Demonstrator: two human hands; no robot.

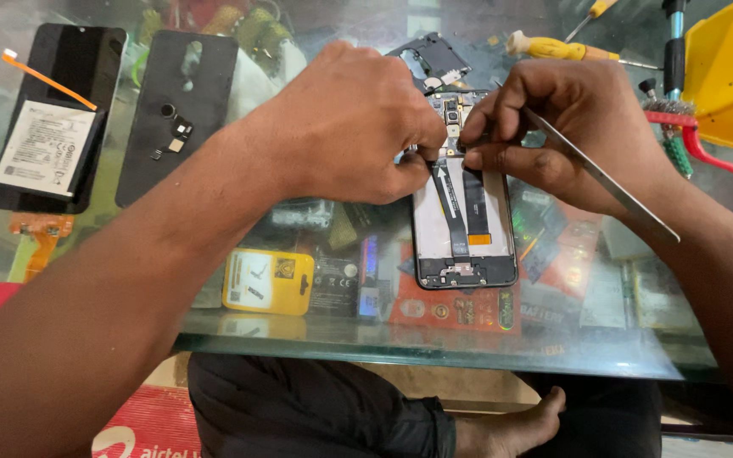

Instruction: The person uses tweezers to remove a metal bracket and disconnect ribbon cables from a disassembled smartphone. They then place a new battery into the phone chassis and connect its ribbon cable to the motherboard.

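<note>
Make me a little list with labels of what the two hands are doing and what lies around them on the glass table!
Left hand: presses on the top of the opened black phone with its back cover off
Right hand: holds thin metal tweezers, tips at the phone's top
Surface: glass tabletop
Far left: white flat battery lying on a black screen panel
Beside it: black back cover
Top right: yellow-handled screwdriver

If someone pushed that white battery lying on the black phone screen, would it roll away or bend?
The battery looks flat and rectangular, so it would probably slide, not roll. It seems stiff, like a slab. The thin orange strip above it looks floppy.
</note>
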